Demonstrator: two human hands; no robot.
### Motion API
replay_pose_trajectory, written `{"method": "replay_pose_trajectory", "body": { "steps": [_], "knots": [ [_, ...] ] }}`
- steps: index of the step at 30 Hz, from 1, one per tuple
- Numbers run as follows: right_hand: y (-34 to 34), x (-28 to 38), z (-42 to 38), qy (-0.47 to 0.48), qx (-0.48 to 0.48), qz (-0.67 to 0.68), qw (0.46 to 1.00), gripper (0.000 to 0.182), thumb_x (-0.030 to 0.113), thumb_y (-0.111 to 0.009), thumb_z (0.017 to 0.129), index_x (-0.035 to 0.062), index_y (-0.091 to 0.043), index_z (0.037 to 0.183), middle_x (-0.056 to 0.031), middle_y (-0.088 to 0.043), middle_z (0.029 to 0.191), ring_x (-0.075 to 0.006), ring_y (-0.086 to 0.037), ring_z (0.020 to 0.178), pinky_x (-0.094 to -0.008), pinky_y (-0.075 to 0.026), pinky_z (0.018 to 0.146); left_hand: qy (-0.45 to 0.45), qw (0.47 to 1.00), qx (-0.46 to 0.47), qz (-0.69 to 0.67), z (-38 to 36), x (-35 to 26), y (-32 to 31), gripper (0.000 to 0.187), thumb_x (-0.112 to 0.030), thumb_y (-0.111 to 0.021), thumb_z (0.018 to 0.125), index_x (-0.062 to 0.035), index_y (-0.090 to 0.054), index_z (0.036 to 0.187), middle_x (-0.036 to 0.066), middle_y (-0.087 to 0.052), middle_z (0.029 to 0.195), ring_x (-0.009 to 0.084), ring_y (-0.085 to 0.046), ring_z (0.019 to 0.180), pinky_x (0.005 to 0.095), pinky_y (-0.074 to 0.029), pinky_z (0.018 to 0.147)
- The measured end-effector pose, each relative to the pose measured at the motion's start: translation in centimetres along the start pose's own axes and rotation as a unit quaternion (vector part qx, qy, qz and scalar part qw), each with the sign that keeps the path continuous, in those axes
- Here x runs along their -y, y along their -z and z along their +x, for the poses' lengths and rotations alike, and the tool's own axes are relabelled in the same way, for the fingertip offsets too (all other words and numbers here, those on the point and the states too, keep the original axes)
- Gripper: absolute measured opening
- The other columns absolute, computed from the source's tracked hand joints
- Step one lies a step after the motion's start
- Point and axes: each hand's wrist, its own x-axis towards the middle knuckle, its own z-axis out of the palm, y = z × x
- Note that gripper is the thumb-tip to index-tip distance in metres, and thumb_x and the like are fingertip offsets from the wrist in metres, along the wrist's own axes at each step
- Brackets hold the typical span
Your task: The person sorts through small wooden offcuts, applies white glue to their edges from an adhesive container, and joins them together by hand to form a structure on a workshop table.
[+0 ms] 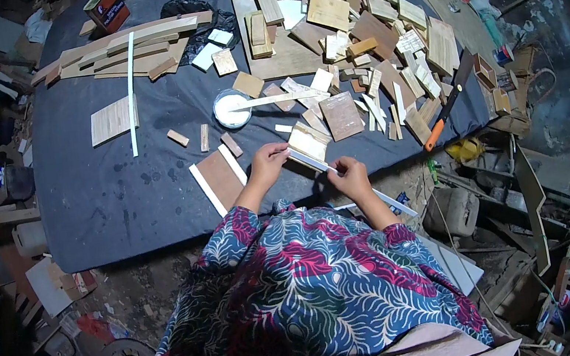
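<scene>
My left hand [270,165] and my right hand [351,178] pinch the two ends of a short white strip [309,161], stretched between them near the table's front edge. Just behind the strip lies a pale wooden block [308,141], partly overlapped by it in this view. Left of my left hand rests a brown board [220,181] with white strips along two sides. Farther back stands a round tub of white paste [230,116], a flat wooden stick [272,99] lying across its top. A square brown wood piece [343,116] sits beyond my right hand.
Many wood offcuts [329,11] are heaped at the back right. An orange-handled saw [435,135] lies at the right edge. A long white strip [133,94] crosses a wooden board [109,124] on the left. A red-brown can [106,11] stands at the back left.
</scene>
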Motion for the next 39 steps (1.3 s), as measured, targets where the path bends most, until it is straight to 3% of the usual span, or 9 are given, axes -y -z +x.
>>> {"method": "replay_pose_trajectory", "body": {
  "steps": [6, 8, 11, 18, 21, 39],
  "knots": [
    [-0.6, -0.1, -0.6, 0.021, -0.005, 0.0, 1.0, 0.017, 0.014, -0.063, 0.068, -0.0021, -0.059, 0.073, -0.0127, -0.057, 0.061, -0.0172, -0.054, 0.053, -0.0279, -0.043, 0.052, 0.008, 1.0, 0.021, -0.009, -0.3, 1.0, 0.9, 0.019, -0.006, -0.061, 0.078, 0.0017, -0.059, 0.096, 0.006, -0.058, 0.09, 0.0108, -0.056, 0.079, 0.0203, -0.045, 0.068],
    [-0.9, -0.4, -0.9, -0.003, 0.034, -0.01, 0.999, 0.016, 0.016, -0.062, 0.068, 0.0008, -0.059, 0.072, -0.016, -0.059, 0.07, -0.0296, -0.058, 0.062, -0.0349, -0.046, 0.058, -0.003, 1.0, 0.017, 0.005, -0.2, 2.1, 1.2, 0.019, -0.005, -0.061, 0.078, 0.0017, -0.06, 0.095, 0.006, -0.056, 0.092, 0.0115, -0.055, 0.081, 0.0206, -0.045, 0.068],
    [-1.5, -0.6, -1.4, 0.0, 0.025, -0.017, 1.0, 0.016, 0.017, -0.061, 0.069, 0.0018, -0.059, 0.074, -0.0158, -0.059, 0.073, -0.0317, -0.058, 0.066, -0.0368, -0.046, 0.06, 0.003, 1.0, 0.018, -0.002, -0.7, 2.1, 1.4, 0.017, -0.003, -0.06, 0.078, 0.0021, -0.061, 0.094, 0.006, -0.054, 0.094, 0.0123, -0.055, 0.081, 0.0211, -0.045, 0.069],
    [-2.9, -1.3, -2.4, 0.003, 0.001, -0.028, 1.0, 0.017, 0.018, -0.061, 0.071, 0.0039, -0.059, 0.08, -0.0137, -0.059, 0.077, -0.0314, -0.058, 0.07, -0.0378, -0.046, 0.06, -0.023, 0.999, 0.025, 0.042, -1.0, 2.7, 1.9, 0.017, -0.002, -0.058, 0.078, 0.0033, -0.061, 0.094, 0.007, -0.055, 0.093, 0.0139, -0.057, 0.08, 0.0221, -0.046, 0.068],
    [-3.1, -1.2, -2.6, 0.039, -0.025, -0.043, 0.998, 0.015, 0.015, -0.062, 0.07, 0.0031, -0.06, 0.079, -0.0133, -0.058, 0.073, -0.0279, -0.058, 0.063, -0.0335, -0.046, 0.057, -0.019, 0.998, 0.025, 0.052, -1.1, 2.3, 1.8, 0.017, 0.0, -0.057, 0.078, 0.0037, -0.061, 0.095, 0.008, -0.055, 0.093, 0.0147, -0.058, 0.078, 0.0227, -0.047, 0.067],
    [-3.3, -1.3, -2.5, 0.034, -0.017, -0.08, 0.996, 0.012, 0.018, -0.059, 0.071, 0.0065, -0.059, 0.074, -0.0106, -0.057, 0.075, -0.0305, -0.057, 0.068, -0.0384, -0.045, 0.058, -0.058, 0.99, 0.003, 0.126, -1.0, 3.1, 1.9, 0.017, -0.001, -0.058, 0.076, 0.0013, -0.062, 0.092, 0.011, -0.057, 0.09, 0.0177, -0.058, 0.076, 0.0245, -0.047, 0.067]
  ]
}}
